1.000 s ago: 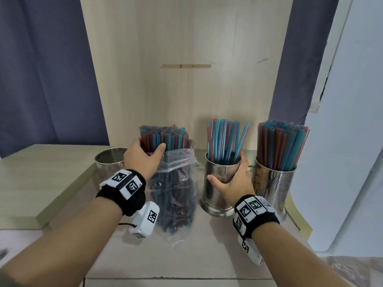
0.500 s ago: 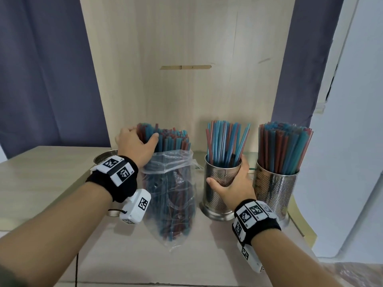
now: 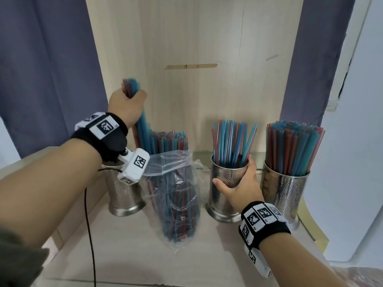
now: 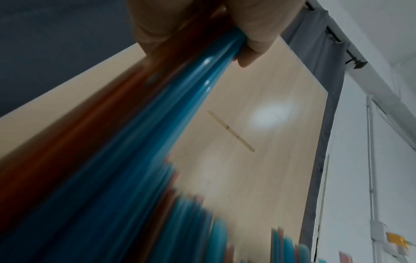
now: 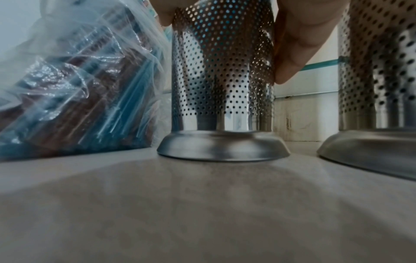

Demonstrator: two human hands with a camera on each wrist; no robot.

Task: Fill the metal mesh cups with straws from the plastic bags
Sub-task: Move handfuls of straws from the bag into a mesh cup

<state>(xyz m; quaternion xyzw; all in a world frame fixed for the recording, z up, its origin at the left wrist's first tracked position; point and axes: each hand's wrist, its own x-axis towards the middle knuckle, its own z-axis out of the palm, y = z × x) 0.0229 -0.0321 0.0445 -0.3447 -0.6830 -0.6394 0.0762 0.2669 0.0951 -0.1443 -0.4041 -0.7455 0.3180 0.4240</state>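
My left hand [image 3: 128, 104] grips a bundle of blue and red straws [image 3: 143, 125] and holds it high, its lower ends still among the straws in the clear plastic bag [image 3: 176, 193]. The left wrist view shows the same bundle [image 4: 139, 142] pinched in my fingers [image 4: 254, 42]. My right hand [image 3: 238, 185] wraps around the middle mesh cup [image 3: 226, 199], which is part full of straws and stands on the shelf; the right wrist view shows this cup [image 5: 223, 80] up close. A mesh cup at the left [image 3: 124, 191] is partly hidden behind my left wrist.
A third mesh cup [image 3: 286, 193], packed with straws, stands at the right near the shelf's edge. A pale wooden back panel [image 3: 207, 90] rises behind everything, with grey curtains on both sides. A black cable [image 3: 89, 235] hangs from my left wrist camera.
My left hand closed round a bundle of straws at the bag's mouth and lifted it well above the bag. The right hand has stayed on the middle cup.
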